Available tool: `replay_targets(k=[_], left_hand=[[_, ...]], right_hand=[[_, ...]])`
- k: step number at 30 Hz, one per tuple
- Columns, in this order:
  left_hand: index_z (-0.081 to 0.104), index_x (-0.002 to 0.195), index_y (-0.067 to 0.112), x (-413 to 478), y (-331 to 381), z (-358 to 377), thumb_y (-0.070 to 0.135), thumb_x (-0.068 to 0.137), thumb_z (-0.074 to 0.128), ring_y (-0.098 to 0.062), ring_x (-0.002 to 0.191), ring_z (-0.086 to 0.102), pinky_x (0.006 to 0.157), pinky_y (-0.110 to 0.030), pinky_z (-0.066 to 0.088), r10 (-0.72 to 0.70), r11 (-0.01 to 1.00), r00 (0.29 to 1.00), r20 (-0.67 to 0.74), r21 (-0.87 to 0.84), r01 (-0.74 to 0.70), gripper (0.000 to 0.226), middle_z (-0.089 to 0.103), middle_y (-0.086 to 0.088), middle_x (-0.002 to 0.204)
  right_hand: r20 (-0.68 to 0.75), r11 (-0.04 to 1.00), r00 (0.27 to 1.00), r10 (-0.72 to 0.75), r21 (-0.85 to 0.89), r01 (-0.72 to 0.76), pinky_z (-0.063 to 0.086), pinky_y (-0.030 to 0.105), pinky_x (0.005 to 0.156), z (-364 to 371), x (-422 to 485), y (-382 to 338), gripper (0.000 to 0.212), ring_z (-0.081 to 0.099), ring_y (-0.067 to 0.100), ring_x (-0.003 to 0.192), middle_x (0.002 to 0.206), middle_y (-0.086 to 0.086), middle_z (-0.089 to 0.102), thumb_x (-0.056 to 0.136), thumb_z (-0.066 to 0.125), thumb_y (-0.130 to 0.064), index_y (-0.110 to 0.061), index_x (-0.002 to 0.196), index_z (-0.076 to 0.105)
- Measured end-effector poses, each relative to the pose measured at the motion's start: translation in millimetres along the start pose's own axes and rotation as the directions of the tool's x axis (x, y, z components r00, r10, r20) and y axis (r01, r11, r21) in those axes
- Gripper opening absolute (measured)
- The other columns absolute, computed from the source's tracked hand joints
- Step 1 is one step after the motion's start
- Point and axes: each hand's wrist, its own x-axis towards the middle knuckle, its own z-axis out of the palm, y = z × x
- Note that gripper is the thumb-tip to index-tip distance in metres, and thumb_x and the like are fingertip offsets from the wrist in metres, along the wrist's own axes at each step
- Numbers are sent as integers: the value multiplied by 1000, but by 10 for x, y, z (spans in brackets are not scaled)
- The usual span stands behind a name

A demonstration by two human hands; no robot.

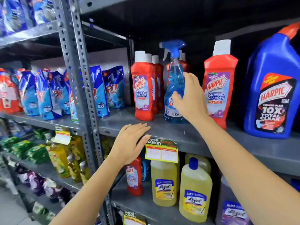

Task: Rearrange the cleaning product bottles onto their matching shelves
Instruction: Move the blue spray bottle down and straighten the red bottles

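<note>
A blue spray bottle [172, 88] stands upright on the grey middle shelf [178, 132] among red Harpic bathroom cleaner bottles [142, 91]. My right hand [189, 96] wraps its fingers around the spray bottle's right side. Another red Harpic bottle [218, 88] stands just right of that hand. My left hand [129, 143] lies flat, fingers spread, on the shelf's front edge and holds nothing. On the shelf below, one red Harpic bottle [134, 177] stands beside yellow Lizol bottles [164, 181].
A large blue Harpic jug [272, 91] stands at the right of the middle shelf. Blue detergent pouches [99, 90] fill the left bay behind a perforated steel upright [78, 75]. A yellow price tag [161, 153] hangs from the shelf edge. Green and yellow packs sit lower left.
</note>
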Motion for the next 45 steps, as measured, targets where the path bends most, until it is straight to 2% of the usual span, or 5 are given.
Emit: replay_targets(k=[6, 20, 22, 36, 45], left_hand=[[62, 125, 16, -37, -21, 151, 39, 98, 34, -21, 122, 53, 103, -37, 33, 0, 998, 986, -169, -60, -10, 45, 62, -3, 129], [64, 122, 18, 198, 226, 314, 43, 98, 39, -19, 120, 54, 102, -34, 33, -46, 995, 976, -214, -100, 25, 42, 64, 0, 127], [64, 121, 18, -121, -139, 218, 44, 98, 39, -19, 119, 55, 101, -35, 33, 72, 980, 987, -144, -175, -97, 43, 65, -1, 126], [45, 141, 15, -209, -344, 277, 33, 100, 39, -21, 139, 33, 116, -43, 19, 211, 961, 953, -216, -132, -243, 45, 44, -5, 148], [50, 137, 12, -1334, -728, 824, 28, 99, 41, -25, 144, 24, 114, -44, 25, 167, 917, 985, -43, -361, -171, 42, 28, -10, 156]], right_hand=[[71, 978, 978, 198, -74, -193, 45, 45, 95, 288, 231, -82, 91, 51, 40, 125, 153, 17, 30, 91, 64, -30, -8, 155, 4], [109, 875, 910, 400, 249, -414, 53, 36, 89, 136, 514, 260, 54, 66, 21, 102, 108, -1, 63, 76, 81, -19, -11, 120, 51], [-41, 864, 876, 481, 193, -466, 54, 39, 91, 283, 85, -48, 54, 66, 18, 100, 107, -3, 64, 74, 82, -19, -13, 118, 52], [-142, 825, 943, 300, 536, -181, 57, 36, 89, -232, -360, -736, 54, 69, 14, 104, 114, 1, 70, 71, 80, -25, -18, 117, 53], [214, 826, 954, 208, 484, -288, 49, 17, 88, -60, -1700, -1036, 57, 67, 2, 104, 110, -18, 72, 66, 84, -26, -30, 116, 58]])
